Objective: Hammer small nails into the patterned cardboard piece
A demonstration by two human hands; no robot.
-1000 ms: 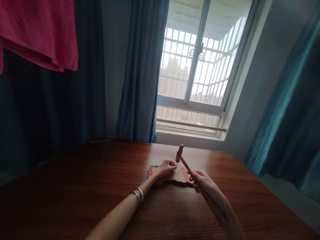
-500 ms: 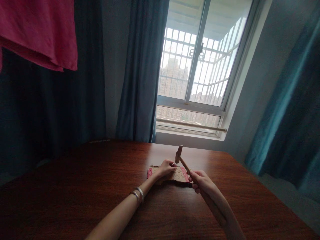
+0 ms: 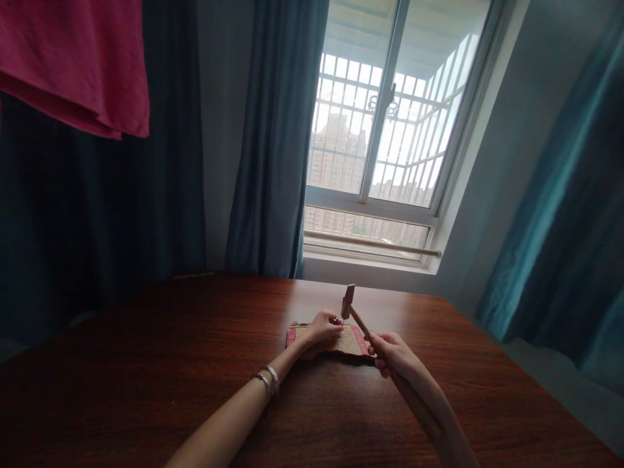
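Note:
My right hand is wrapped round the wooden handle of a hammer, whose head is raised toward the upper left. My left hand is closed in a pinch on a thin nail-like piece, largely hidden by the fingers. The hammer head is right above that pinch; whether it touches cannot be seen. Under my left hand lies a flat patterned pad, beige with dark dots, pink bands at both ends and a dark near edge. Two silvery bracelets circle my left wrist.
The pad lies on a glossy brown wooden table. Behind it are a barred window and a blue curtain. Another curtain hangs at right, and a pink cloth at upper left.
Very little differs. The hammer head has shifted slightly to the left, while both hands keep their grips. The view has moved a touch.

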